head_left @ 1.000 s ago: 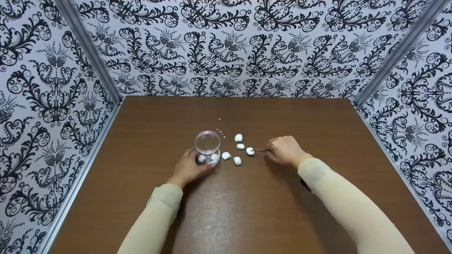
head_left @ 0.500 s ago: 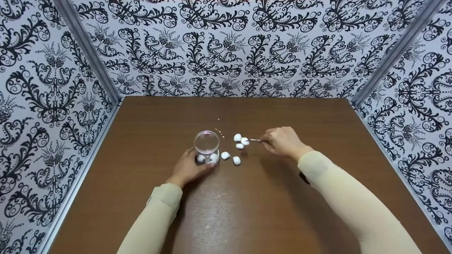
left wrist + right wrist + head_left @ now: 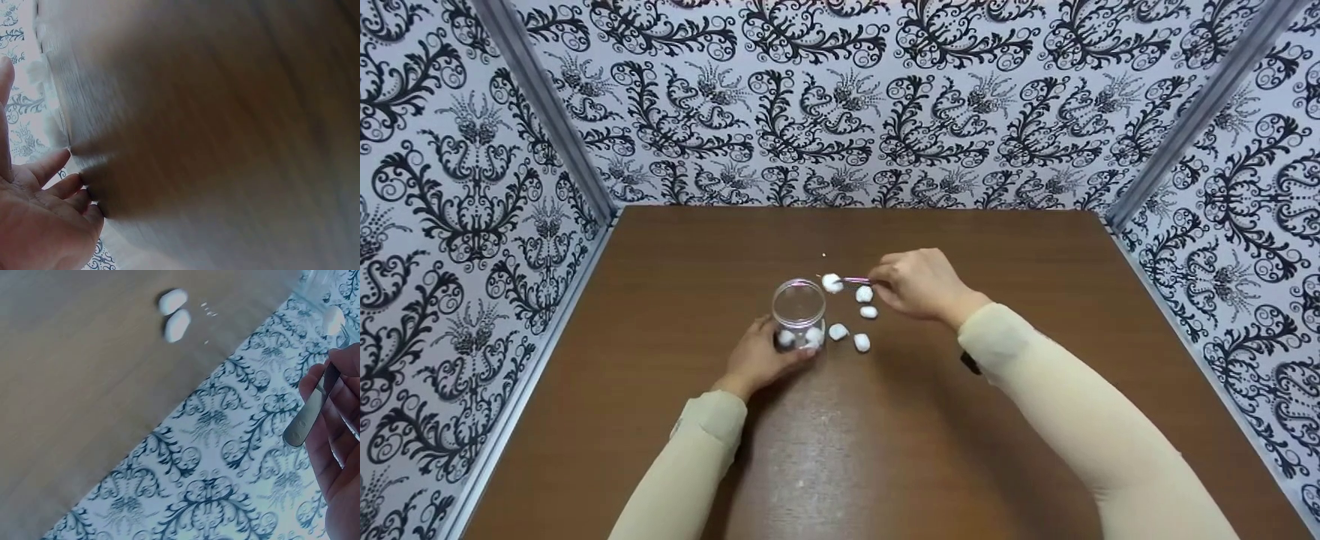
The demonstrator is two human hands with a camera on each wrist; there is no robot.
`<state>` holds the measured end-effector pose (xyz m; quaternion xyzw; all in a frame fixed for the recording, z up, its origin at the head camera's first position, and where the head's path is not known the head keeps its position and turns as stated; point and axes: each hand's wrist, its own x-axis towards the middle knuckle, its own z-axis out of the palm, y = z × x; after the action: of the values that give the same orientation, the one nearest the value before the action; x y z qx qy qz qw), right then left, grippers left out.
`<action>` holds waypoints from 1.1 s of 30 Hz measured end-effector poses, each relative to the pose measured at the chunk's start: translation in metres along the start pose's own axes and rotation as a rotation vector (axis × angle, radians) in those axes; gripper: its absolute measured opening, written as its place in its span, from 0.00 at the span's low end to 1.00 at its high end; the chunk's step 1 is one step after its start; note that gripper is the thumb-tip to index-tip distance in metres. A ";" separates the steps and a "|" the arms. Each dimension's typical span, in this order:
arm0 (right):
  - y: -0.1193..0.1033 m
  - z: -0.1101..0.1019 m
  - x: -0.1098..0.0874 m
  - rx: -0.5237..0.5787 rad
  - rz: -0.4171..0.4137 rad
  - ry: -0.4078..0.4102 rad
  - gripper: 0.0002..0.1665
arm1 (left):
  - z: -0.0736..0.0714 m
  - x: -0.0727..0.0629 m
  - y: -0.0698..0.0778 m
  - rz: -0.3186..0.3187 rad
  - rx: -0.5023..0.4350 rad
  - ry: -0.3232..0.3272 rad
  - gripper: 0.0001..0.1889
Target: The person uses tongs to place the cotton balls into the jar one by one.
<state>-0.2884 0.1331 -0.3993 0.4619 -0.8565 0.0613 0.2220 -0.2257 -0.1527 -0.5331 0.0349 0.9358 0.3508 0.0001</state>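
In the head view my left hand (image 3: 761,356) holds a clear jar (image 3: 799,301) against the table, fingers round its lower side. Several white, cotton-like balls (image 3: 813,336) sit in its bottom. My right hand (image 3: 919,283) pinches a slim silver fork (image 3: 304,417) by its handle. At the fork's tip a white ball (image 3: 832,283) hangs above the table, just beyond and right of the jar's rim. How the tip holds it is too small to tell. Several more white balls (image 3: 864,295) lie right of the jar. In the left wrist view my fingers (image 3: 53,166) touch the jar's side.
The brown wooden table (image 3: 997,420) spreads around both hands. White crumbs (image 3: 208,310) lie on it beyond the jar. Walls with a black-and-white scroll pattern (image 3: 840,97) and grey frame posts (image 3: 547,112) stand at the back and sides.
My right hand has lifted one white ball on the fork and carried it left and away from me, toward the jar's rim. The left hand and jar have stayed in place.
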 end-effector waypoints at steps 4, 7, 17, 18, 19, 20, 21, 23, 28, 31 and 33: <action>-0.010 0.003 0.010 0.007 -0.026 -0.011 0.07 | -0.001 -0.001 0.000 0.001 -0.007 0.006 0.47; -0.016 0.008 0.015 0.010 -0.029 -0.032 0.07 | -0.001 -0.001 0.001 0.005 -0.013 0.015 0.46; -0.024 0.015 0.021 -0.012 -0.052 -0.055 0.06 | 0.002 0.000 -0.001 0.030 0.008 0.036 0.46; -0.024 0.015 0.021 -0.012 -0.052 -0.054 0.06 | 0.003 0.000 -0.002 0.032 0.006 0.040 0.46; -0.023 0.014 0.021 -0.010 -0.049 -0.052 0.06 | 0.004 0.000 -0.003 0.029 0.009 0.040 0.47; -0.023 0.014 0.020 -0.009 -0.048 -0.051 0.06 | 0.005 0.001 -0.005 0.027 0.012 0.039 0.47; -0.022 0.013 0.019 -0.007 -0.047 -0.050 0.05 | 0.006 0.001 -0.006 0.027 0.014 0.040 0.48; -0.021 0.012 0.017 -0.004 -0.046 -0.046 0.04 | 0.007 0.002 -0.007 0.032 0.007 0.045 0.48; -0.015 0.009 0.010 -0.006 -0.038 -0.026 0.04 | 0.007 0.002 -0.007 0.032 0.001 0.044 0.47; -0.008 0.007 0.002 -0.011 -0.019 -0.039 0.06 | 0.006 0.001 -0.005 0.022 0.003 0.034 0.47; -0.002 0.007 -0.005 -0.014 0.003 -0.056 0.06 | 0.005 0.001 -0.005 0.022 0.002 0.033 0.47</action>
<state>-0.2867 0.1340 -0.4078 0.4608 -0.8634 0.0428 0.2008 -0.2270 -0.1527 -0.5400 0.0392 0.9356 0.3504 -0.0193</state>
